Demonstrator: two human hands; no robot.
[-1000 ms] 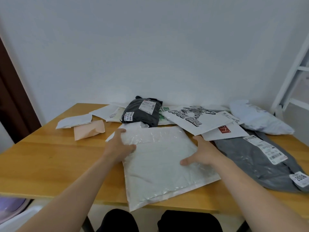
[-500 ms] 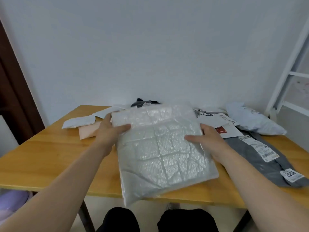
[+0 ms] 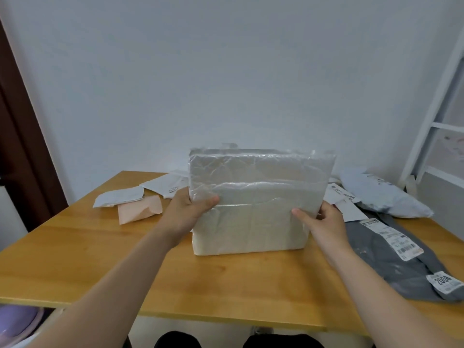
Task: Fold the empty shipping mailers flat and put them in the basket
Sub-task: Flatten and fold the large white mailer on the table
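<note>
I hold a large white bubble mailer [image 3: 253, 202] upright over the middle of the wooden table [image 3: 100, 247], its lower edge near the tabletop. My left hand [image 3: 188, 209] grips its left edge with the thumb across the front. My right hand [image 3: 324, 222] grips its right edge the same way. A grey mailer [image 3: 391, 257] with white labels lies flat at the right. A pale blue mailer [image 3: 381, 194] lies puffed behind it. A peach mailer [image 3: 139, 209] and white mailers [image 3: 118, 197] lie at the left back. No basket is in view.
More white mailers [image 3: 165, 184] lie behind the held one, partly hidden. A white ladder frame [image 3: 437, 109] stands at the right wall. A dark door frame [image 3: 22, 146] is at the left. A lilac object [image 3: 15, 322] sits below the table's left front edge.
The bubble mailer has come up off the table from lying flat to standing upright in both hands. It now hides the black and printed mailers behind it.
</note>
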